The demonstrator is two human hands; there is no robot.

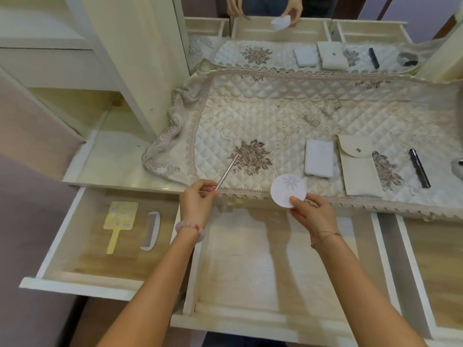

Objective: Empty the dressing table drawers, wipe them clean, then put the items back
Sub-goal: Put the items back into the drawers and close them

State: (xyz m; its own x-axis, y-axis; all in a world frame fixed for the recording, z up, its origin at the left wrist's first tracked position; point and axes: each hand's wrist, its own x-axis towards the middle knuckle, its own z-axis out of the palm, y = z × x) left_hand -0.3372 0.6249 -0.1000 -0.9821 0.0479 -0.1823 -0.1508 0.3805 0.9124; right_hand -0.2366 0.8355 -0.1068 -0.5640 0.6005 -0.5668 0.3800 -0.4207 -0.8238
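My left hand (pixel 198 200) pinches the near end of a thin silver pen-like stick (pixel 226 172) that points up and away over the quilted table cover (pixel 250 113). My right hand (pixel 313 212) holds a round white compact (pixel 286 190) by its lower edge, above the front lace edge of the cover. Below both hands the middle drawer (pixel 250 259) stands pulled out with nothing in it. The left drawer (pixel 87 236) is open too and holds a yellow hand mirror (pixel 119 221) and a white comb (pixel 151 230).
On the cover lie a white rectangular case (pixel 319 161), a beige snap pouch (pixel 358 166) and a dark tube (pixel 419 167). A right drawer (pixel 436 266) is open at the edge. A mirror at the back reflects the table. Open shelves stand at left.
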